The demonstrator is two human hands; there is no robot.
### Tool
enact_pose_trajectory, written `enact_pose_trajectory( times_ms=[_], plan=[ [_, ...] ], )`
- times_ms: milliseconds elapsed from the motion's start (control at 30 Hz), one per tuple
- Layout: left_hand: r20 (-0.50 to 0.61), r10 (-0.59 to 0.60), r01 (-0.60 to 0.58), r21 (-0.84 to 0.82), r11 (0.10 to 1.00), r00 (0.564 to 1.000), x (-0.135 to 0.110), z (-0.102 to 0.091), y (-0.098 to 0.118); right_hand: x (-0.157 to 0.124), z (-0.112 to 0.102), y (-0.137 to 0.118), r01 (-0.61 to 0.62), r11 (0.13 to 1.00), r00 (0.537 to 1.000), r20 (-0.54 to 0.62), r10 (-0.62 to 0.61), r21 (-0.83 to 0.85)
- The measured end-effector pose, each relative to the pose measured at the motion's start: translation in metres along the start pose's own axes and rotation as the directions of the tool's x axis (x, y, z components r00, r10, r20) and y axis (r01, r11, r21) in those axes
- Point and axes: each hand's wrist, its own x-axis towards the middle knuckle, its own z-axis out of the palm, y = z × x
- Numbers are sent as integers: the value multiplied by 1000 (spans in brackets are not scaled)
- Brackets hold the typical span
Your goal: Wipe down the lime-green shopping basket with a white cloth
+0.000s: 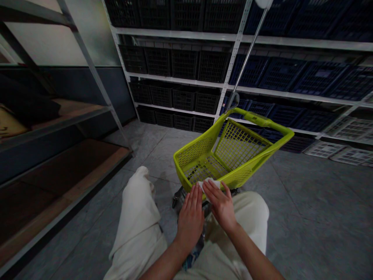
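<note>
A small yellow-green shopping cart (240, 177) stands on the floor between my knees, its handle turned away to the right. My right hand (220, 202) presses a white cloth (214, 181) on the near rim of the cart, its fingers laid over the cloth. Beside it, my left hand (192, 217) rests with fingers stretched out against the near end of the cart, its fingertips close to the cloth's left edge. Nothing shows in the left hand. The cart's basket has grid walls. The cart's lower frame is partly hidden by my hands and legs.
White metal shelving (175, 35) with rows of black crates (185, 64) and blue crates (279, 76) stands behind the cart. A metal pole (250, 52) rises from the cart's back corner. On the left is a rack (96, 77) with wooden shelves. Grey floor tiles (305, 186) lie around.
</note>
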Motion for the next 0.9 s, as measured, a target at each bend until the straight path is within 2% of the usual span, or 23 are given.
enact_pose_trajectory(
  times_ms=[100,200,267,367,500,567,633,700,800,867,900],
  plan=[
    [-1,2,-2,-5,1000,1000,0,-1,-1,1,-9,38,-32,999,999,-8,31,-39],
    [-10,4,-4,-15,1000,1000,0,1,0,3,-15,79,-160,980,986,-65,153,-121],
    [-6,-1,1,-14,1000,1000,-1,2,1,3,-13,85,-251,958,965,-115,237,-138],
    [13,-11,11,1,1000,1000,-1,2,2,2,-5,55,-277,956,957,-122,265,-96],
    [27,-5,4,19,1000,1000,-1,1,2,-2,3,-4,-120,992,993,-15,119,-28],
    [35,-2,1,22,1000,999,-1,0,2,-3,3,-12,-53,999,999,-10,53,-4],
    [40,-5,4,25,1000,999,-1,0,1,-4,-1,0,-25,1000,1000,-19,25,0],
    [38,-3,2,25,1000,999,-1,0,1,-4,-7,29,-54,998,998,-25,53,-26],
    [27,4,-4,13,1000,1000,0,1,1,-4,-16,77,-186,977,981,-69,179,-103],
    [14,4,-4,5,1000,1000,-1,3,2,-4,-18,91,-270,953,960,-119,255,-138],
    [6,1,-1,1,1000,1000,-1,4,3,-4,-17,90,-297,944,951,-136,278,-142]
  ],
)
